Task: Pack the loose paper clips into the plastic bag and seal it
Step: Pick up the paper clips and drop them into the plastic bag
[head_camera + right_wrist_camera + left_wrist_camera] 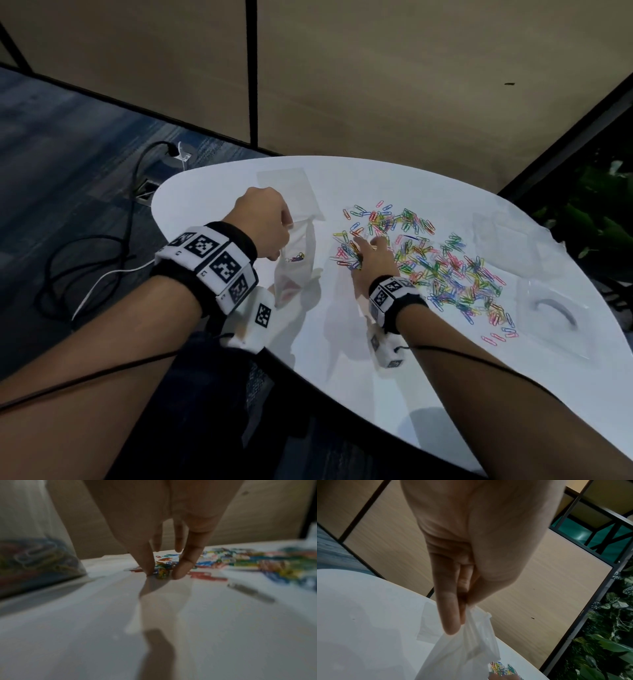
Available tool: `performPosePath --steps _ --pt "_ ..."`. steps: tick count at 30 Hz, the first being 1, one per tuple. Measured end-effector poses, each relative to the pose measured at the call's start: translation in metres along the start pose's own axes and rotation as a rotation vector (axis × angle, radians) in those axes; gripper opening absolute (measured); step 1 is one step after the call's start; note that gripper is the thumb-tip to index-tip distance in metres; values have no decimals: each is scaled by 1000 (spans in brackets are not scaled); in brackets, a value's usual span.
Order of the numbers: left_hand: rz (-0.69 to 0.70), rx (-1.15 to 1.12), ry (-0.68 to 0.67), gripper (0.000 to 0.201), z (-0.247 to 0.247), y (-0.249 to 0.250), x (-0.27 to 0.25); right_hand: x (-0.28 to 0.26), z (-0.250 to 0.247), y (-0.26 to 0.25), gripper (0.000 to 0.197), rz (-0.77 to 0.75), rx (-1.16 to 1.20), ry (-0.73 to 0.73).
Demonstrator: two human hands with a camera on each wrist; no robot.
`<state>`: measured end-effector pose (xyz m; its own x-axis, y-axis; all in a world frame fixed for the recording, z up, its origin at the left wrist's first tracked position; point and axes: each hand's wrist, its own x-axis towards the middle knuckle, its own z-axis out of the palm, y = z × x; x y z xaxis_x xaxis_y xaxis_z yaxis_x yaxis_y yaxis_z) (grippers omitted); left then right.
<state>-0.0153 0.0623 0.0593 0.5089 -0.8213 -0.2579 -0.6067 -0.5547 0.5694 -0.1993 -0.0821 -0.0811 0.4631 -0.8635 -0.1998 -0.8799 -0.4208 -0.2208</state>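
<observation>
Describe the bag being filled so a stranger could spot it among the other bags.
On the white table, left of the clip pile, the left hand pinches a clear bag upright by its top. The other bags lie flat; only this one holds clips.

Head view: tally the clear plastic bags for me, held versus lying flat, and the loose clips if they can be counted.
Clear plastic bag pinched upright by the left hand: 1
Flat clear plastic bags on the white table: 3 discernible
Loose coloured paper clips: too many to count
Total bags: 4
</observation>
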Motion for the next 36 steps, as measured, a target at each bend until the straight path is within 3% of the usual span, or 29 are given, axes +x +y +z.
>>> performPosePath --steps 3,7,11,17,20,22,25,28,30,34,36 --pt "14 4 -11 19 3 2 2 11 2 4 67 -188 -283 -89" --pt "27 5 -19 18 5 4 1 14 2 7 22 -328 -340 -14" --pt "26 10 -25 17 7 8 0 10 -8 14 23 -189 -224 -4" --pt "38 45 -55 19 13 20 0 4 -35 38 14 211 367 21" --pt "37 60 -68 25 15 27 0 -1 -53 43 19 353 878 -79" --pt "37 63 -72 26 17 32 -1 -9 -68 33 25 335 1320 -127" --pt "37 66 -72 24 20 37 -2 -28 -92 4 28 186 1594 -289" --pt "43 66 -65 22 22 40 -4 -46 -101 -27 21 101 1583 -446" --pt "50 62 -57 18 22 42 -5 -54 -97 -45 15 83 1481 -474" --pt "53 47 -53 15 22 44 -6 -58 -86 -64 19 -3 1187 -331" --pt "54 36 -55 16 21 43 -6 -56 -84 -68 19 -74 884 -203"
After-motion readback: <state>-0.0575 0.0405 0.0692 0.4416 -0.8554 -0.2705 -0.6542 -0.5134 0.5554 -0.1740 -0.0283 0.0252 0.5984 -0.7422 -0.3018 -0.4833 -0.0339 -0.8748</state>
